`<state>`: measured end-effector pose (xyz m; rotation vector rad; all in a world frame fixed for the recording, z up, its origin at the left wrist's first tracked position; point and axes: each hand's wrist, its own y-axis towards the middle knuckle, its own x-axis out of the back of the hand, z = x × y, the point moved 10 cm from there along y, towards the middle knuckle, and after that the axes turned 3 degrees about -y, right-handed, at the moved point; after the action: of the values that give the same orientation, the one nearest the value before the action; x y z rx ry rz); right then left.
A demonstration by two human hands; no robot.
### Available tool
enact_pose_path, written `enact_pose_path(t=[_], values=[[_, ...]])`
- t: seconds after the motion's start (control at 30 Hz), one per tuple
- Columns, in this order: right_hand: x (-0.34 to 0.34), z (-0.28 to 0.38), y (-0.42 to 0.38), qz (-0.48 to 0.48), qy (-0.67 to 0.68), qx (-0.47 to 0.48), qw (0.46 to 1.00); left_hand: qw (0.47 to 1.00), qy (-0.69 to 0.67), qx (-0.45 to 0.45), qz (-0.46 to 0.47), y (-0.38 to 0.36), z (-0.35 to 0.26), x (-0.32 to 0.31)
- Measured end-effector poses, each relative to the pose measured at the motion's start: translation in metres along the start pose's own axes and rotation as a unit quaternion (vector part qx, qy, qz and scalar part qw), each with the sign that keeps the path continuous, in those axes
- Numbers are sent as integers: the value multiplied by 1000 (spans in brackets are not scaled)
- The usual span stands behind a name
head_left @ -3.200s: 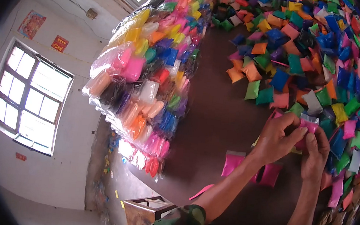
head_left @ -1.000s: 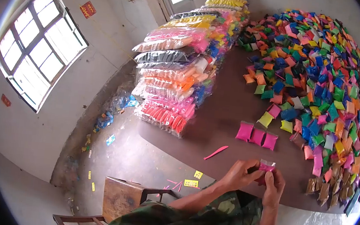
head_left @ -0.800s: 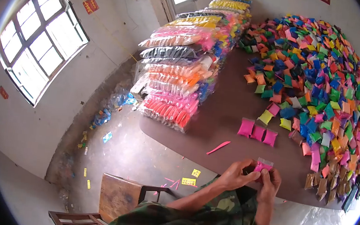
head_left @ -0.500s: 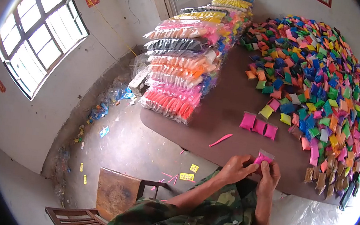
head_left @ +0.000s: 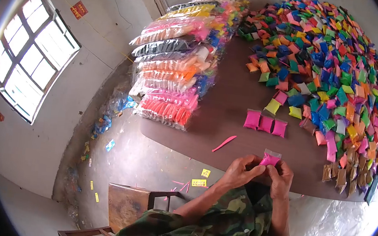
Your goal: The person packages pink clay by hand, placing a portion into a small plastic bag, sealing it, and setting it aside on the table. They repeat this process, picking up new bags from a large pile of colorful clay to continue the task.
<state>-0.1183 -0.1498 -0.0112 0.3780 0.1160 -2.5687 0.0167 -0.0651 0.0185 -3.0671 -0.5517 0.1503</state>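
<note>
Both hands pinch one small clear plastic packet of bright pink powder (head_left: 269,159) right at the near edge of the dark brown surface (head_left: 226,108): the left hand (head_left: 241,169) has thumb and forefinger closed on the packet's lower left, the right hand (head_left: 280,177) closes on its right side, and the clear top flap sticks up free above the fingers. Compared with a moment ago the packet sits a touch higher and flatter between the fingers, and over the last few seconds the hands have drawn it back from the middle of the surface to this near edge, so it looks like the packet's mouth is being worked closed rather than set down. Just beyond the grip, three matching pink packets in a row (head_left: 265,122) lie side by side, touching. A thin pink strip (head_left: 224,142) lies to their left, nearer the edge. Further out, a broad heap of mixed coloured packets (head_left: 339,64) covers the far and right side of the surface, and stacked clear bags of sorted colours (head_left: 175,66) line its left edge. A wooden chair (head_left: 128,202) stands below on the floor; nothing blocks the hands.
</note>
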Motion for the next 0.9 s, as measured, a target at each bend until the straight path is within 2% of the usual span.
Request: enact_pose_path(t=[0.17, 0.3, 0.5, 0.6, 0.7, 0.8, 0.9], values=[[10, -2, 8, -19, -32, -9, 999, 998, 65, 15, 4, 18, 14, 1], [7, 5, 11, 17, -55, -8, 998, 991, 133, -7, 0, 28, 21, 5], [14, -2, 14, 3, -31, -38, 999, 995, 97, -6, 12, 33, 11, -1], [15, -1, 12, -2, -47, -24, 999, 1000, -1, 0, -20, 36, 12, -1], [12, 0, 10, 0, -64, -13, 998, 1000, 18, 21, 2, 37, 17, -1], [10, 4, 11, -6, -81, -2, 997, 995, 96, 21, 5, 38, 4, -1], [7, 5, 12, -1, -83, -2, 997, 992, 121, -41, -16, 40, 8, 2]])
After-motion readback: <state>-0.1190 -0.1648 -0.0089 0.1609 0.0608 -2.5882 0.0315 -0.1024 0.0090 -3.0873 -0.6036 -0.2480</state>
